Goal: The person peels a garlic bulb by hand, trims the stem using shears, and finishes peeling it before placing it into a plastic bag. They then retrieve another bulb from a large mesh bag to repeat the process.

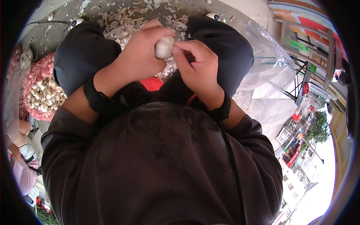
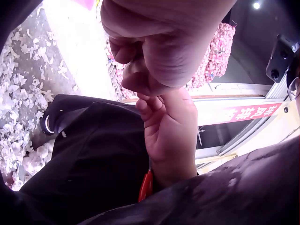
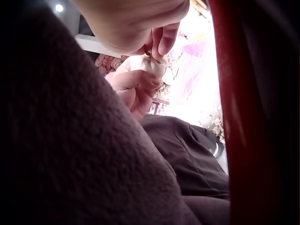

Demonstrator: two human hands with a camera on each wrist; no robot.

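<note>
A whitish garlic bulb (image 1: 164, 47) is held above the lap between the two hands. My left hand (image 1: 138, 52) grips it from one side with curled fingers. On the other side, my right hand (image 1: 199, 62) pinches at the bulb's end with thumb and forefinger. In the right wrist view the bulb (image 3: 149, 66) shows between the left hand (image 3: 133, 89) below and the right hand (image 3: 136, 28) above. The left wrist view hides the bulb behind the left hand (image 2: 164, 42); the right hand (image 2: 171, 131) is beyond it.
Loose garlic skins (image 1: 118, 28) litter the floor ahead. A pink net sack (image 1: 33, 71) with many garlic bulbs (image 1: 45, 95) stands at the left. Clear plastic (image 1: 264, 60) lies beyond the right knee. A red-handled item (image 2: 146, 186) is near the lap. Another person (image 1: 26, 150) sits at far left.
</note>
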